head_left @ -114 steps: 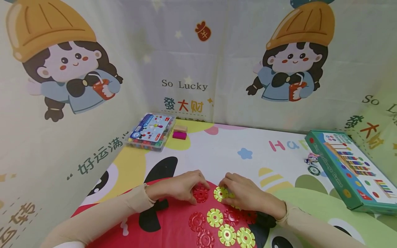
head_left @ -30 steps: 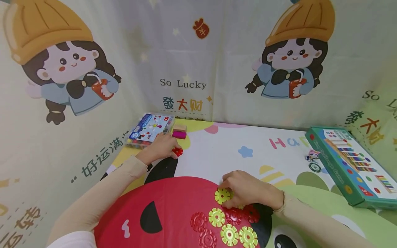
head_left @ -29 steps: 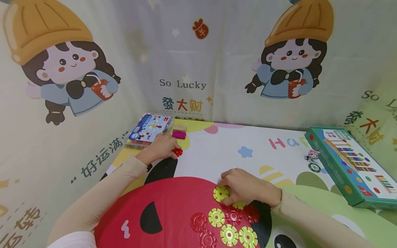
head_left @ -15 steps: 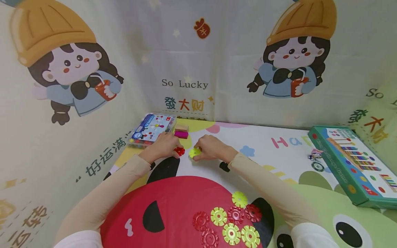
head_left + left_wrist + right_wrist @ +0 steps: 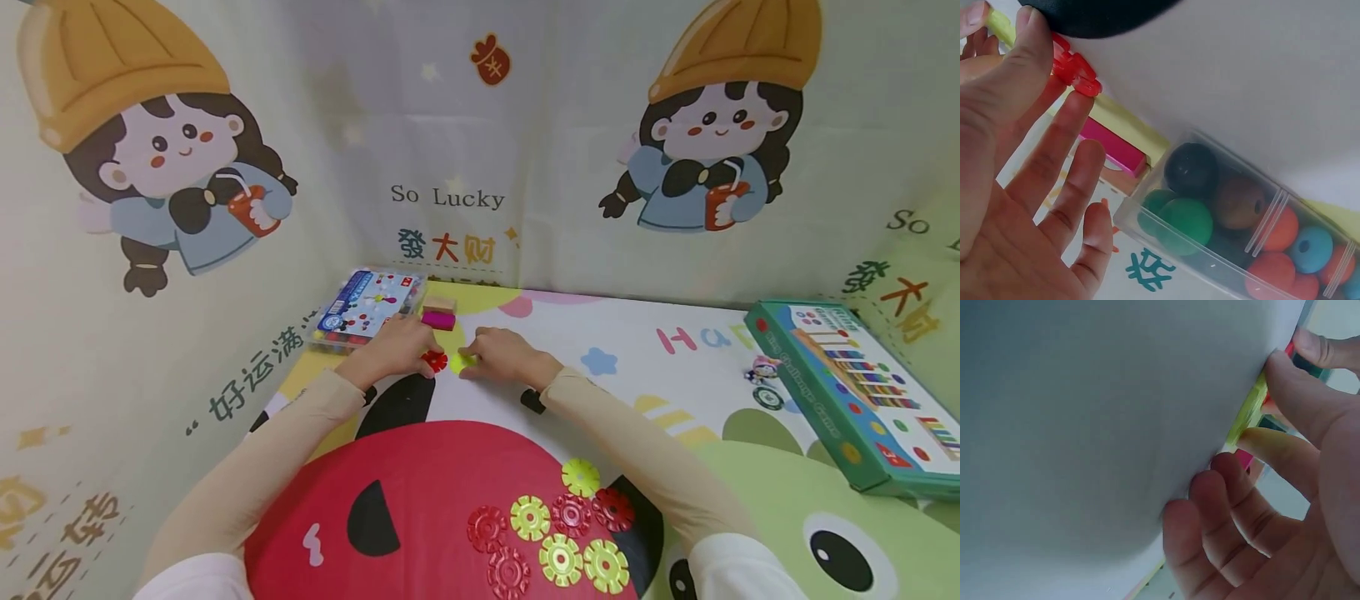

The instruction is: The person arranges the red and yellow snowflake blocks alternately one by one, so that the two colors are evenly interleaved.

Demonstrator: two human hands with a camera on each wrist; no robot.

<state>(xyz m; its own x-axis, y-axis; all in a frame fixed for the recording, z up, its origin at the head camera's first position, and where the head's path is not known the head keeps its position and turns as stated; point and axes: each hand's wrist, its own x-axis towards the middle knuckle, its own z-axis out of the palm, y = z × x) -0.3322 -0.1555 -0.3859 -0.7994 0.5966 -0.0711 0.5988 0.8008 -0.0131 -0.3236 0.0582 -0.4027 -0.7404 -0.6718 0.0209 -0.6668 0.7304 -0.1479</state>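
Note:
At the back of the table, my left hand (image 5: 397, 343) pinches a red notched disc (image 5: 435, 361) between thumb and fingertips. Beside it, my right hand (image 5: 504, 354) pinches a yellow notched disc (image 5: 462, 362) by its edge, partly hidden by the fingers. The two discs lie side by side, close to each other. The left wrist view shows the red disc (image 5: 1075, 67) under the thumb and forefinger, while the right wrist view has the yellow disc (image 5: 1247, 414) between thumb and forefinger. Nearer the front, several loose red discs (image 5: 508, 572) and yellow discs (image 5: 560, 559) lie flat.
A clear case of coloured balls (image 5: 367, 308) stands behind my left hand, next to a magenta block (image 5: 438, 321) and a wooden block (image 5: 439, 306). A green game box (image 5: 855, 400) lies at the right, with a small figurine (image 5: 763, 371) beside it. Printed cloth hangs behind.
My right hand has carried a yellow disc from the front group to the back, beside the red one. My left hand earlier took the red disc there and now stays nearly still.

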